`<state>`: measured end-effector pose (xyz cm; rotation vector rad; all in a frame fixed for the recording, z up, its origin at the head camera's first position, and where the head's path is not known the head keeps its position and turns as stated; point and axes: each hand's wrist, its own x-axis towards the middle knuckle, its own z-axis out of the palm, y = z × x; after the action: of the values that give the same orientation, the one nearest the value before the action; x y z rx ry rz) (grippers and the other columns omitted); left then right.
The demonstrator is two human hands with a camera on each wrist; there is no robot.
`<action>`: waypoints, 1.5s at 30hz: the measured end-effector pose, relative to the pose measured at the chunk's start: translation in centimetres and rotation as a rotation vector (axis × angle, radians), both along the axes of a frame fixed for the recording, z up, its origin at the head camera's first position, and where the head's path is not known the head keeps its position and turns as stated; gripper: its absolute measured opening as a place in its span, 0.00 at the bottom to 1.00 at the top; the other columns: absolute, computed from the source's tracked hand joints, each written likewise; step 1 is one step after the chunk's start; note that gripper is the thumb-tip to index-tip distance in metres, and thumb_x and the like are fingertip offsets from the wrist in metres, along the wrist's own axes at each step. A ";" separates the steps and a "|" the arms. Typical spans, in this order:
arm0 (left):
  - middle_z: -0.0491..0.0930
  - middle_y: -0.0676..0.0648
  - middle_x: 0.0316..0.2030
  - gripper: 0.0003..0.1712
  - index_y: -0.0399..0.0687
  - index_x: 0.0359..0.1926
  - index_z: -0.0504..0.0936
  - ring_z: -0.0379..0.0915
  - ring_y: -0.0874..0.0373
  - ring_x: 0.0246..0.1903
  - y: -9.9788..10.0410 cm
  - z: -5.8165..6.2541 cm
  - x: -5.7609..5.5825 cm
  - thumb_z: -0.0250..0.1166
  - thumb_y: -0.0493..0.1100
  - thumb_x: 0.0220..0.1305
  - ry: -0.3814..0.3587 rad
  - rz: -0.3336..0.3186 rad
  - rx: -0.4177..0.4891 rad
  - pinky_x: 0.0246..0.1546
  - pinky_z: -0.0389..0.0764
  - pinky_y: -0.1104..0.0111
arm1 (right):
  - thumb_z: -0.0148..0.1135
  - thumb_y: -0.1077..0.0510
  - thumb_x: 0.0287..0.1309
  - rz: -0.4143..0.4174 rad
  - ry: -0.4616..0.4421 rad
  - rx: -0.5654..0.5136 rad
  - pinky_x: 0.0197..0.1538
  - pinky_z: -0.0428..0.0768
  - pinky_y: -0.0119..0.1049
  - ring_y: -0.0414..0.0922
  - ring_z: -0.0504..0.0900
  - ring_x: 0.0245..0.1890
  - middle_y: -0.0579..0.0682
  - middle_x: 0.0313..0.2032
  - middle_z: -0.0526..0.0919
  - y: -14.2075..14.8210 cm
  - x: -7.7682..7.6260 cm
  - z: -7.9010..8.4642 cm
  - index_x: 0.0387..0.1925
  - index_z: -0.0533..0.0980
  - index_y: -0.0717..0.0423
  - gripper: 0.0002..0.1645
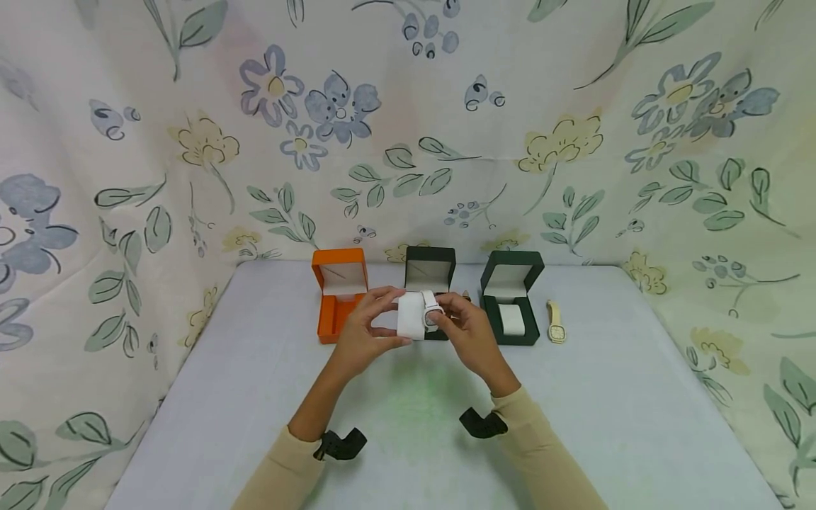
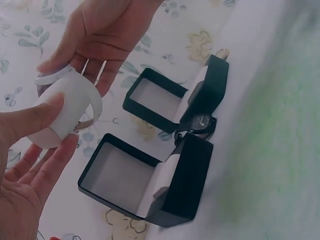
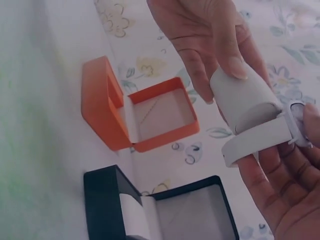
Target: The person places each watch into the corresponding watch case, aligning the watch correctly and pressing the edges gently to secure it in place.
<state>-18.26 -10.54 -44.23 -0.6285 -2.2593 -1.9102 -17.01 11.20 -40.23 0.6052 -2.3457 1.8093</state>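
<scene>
My left hand (image 1: 365,331) holds a white watch cushion (image 1: 409,316) between thumb and fingers, above the table in front of the middle box. At the cushion's right end, my right hand (image 1: 477,338) pinches a white watch (image 1: 432,313), its thumb at the dial. In the right wrist view the closed white strap (image 3: 257,142) loops about the end of the cushion (image 3: 242,97); how far it reaches along the cushion is partly hidden. In the left wrist view, fingers cover part of the cushion (image 2: 77,102).
Behind the hands stand an open orange box (image 1: 326,322), an open dark box (image 1: 430,253) and an open green box (image 1: 489,319) with a white cushion (image 1: 511,320). A gold watch (image 1: 556,322) lies at the right. A black watch (image 2: 200,123) lies between the two dark boxes.
</scene>
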 end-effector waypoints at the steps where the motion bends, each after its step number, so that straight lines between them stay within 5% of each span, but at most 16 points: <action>1: 0.68 0.51 0.67 0.43 0.57 0.68 0.78 0.75 0.44 0.60 0.0 0.0 0.0 0.79 0.31 0.51 0.004 -0.002 0.001 0.43 0.88 0.62 | 0.62 0.65 0.69 0.002 -0.002 -0.003 0.47 0.82 0.29 0.49 0.80 0.44 0.61 0.46 0.83 0.0 -0.1 0.0 0.50 0.79 0.67 0.11; 9: 0.70 0.55 0.67 0.42 0.63 0.67 0.78 0.76 0.46 0.59 0.1 -0.2 0.2 0.79 0.33 0.52 0.020 -0.005 0.015 0.43 0.88 0.61 | 0.69 0.63 0.63 -0.043 -0.012 -0.062 0.41 0.85 0.31 0.41 0.83 0.37 0.58 0.37 0.86 0.1 -1.3 -2.1 0.45 0.81 0.64 0.10; 13: 0.71 0.54 0.66 0.43 0.57 0.68 0.77 0.75 0.46 0.59 0.1 -0.4 0.1 0.79 0.32 0.51 0.034 0.008 0.030 0.42 0.88 0.61 | 0.74 0.60 0.59 -0.060 0.024 -0.098 0.36 0.84 0.31 0.42 0.84 0.36 0.53 0.34 0.87 0.3 -1.6 -2.9 0.44 0.83 0.59 0.12; 22: 0.70 0.45 0.65 0.43 0.47 0.67 0.77 0.73 0.42 0.61 -0.2 -0.4 -0.2 0.78 0.25 0.48 0.051 0.031 0.122 0.44 0.87 0.62 | 0.72 0.70 0.56 0.094 0.020 -0.099 0.51 0.86 0.37 0.48 0.83 0.47 0.56 0.47 0.85 0.6 -1.4 -2.8 0.60 0.80 0.59 0.29; 45: 0.71 0.49 0.65 0.41 0.52 0.67 0.79 0.74 0.45 0.60 -0.1 -0.5 -0.1 0.79 0.31 0.50 0.059 0.079 0.104 0.41 0.88 0.61 | 0.72 0.67 0.58 0.018 0.077 -0.052 0.39 0.87 0.32 0.47 0.81 0.41 0.52 0.41 0.85 0.0 -1.0 -3.1 0.60 0.81 0.54 0.27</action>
<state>-18.32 -10.65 -44.68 -0.5652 -2.1014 -1.9308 -18.03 11.19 -43.29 0.6784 -2.2433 1.8141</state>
